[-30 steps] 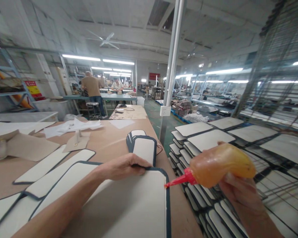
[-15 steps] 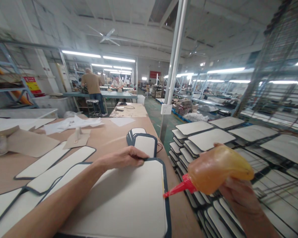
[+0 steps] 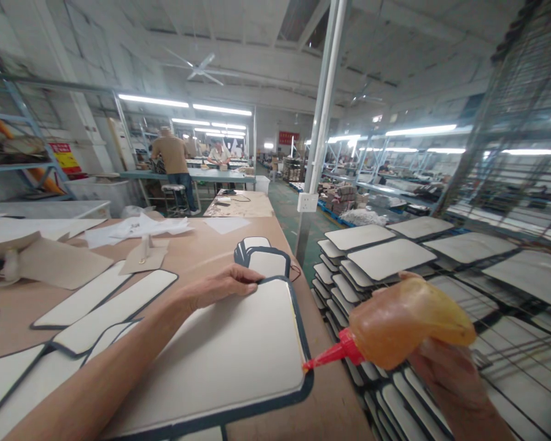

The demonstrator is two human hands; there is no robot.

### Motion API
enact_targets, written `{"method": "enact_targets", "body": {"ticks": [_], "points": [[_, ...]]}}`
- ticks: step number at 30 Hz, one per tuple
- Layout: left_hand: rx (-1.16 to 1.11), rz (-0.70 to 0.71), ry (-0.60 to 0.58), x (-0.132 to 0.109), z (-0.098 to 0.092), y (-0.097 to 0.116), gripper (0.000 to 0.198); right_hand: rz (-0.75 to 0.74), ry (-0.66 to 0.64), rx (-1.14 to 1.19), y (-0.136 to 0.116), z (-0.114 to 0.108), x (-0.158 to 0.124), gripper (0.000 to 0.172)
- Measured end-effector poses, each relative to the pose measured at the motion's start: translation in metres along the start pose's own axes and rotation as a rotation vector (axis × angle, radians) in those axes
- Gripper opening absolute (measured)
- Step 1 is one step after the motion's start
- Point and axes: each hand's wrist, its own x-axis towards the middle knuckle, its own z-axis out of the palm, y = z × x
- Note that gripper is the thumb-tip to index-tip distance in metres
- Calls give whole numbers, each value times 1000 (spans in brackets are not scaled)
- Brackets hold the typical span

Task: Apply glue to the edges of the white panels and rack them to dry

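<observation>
My left hand (image 3: 224, 285) rests on the far edge of a large white panel (image 3: 229, 349) with a dark border, fingers curled over its rim. The panel lies on the brown worktable (image 3: 202, 257). My right hand (image 3: 445, 373) grips an amber squeeze bottle (image 3: 408, 324) with a red nozzle. The nozzle tip (image 3: 307, 366) touches the panel's right border near its lower corner.
More white bordered panels (image 3: 114, 303) lie to the left, and a small stack (image 3: 264, 260) sits beyond my left hand. Wire racks (image 3: 395, 257) at the right hold several panels. A white pillar (image 3: 324, 122) stands past the table. Other people work at far benches (image 3: 172, 165).
The large panel has slid away from me and turned, so its near edge and lower right corner now show. The nozzle tip now sits lower along the right border.
</observation>
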Motion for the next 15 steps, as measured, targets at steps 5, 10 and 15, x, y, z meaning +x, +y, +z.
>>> {"method": "enact_targets", "body": {"ticks": [5,10,15], "points": [[-166,-22,75,0,0,-7,32,-59,119,-14,-3,3,-7,57],[-360,-33,174,5,4,-21,37,-180,313,-4,4,1,-10,67],[-448,-39,315,12,11,-28,43,-232,382,-10,15,-7,-11,73]]}}
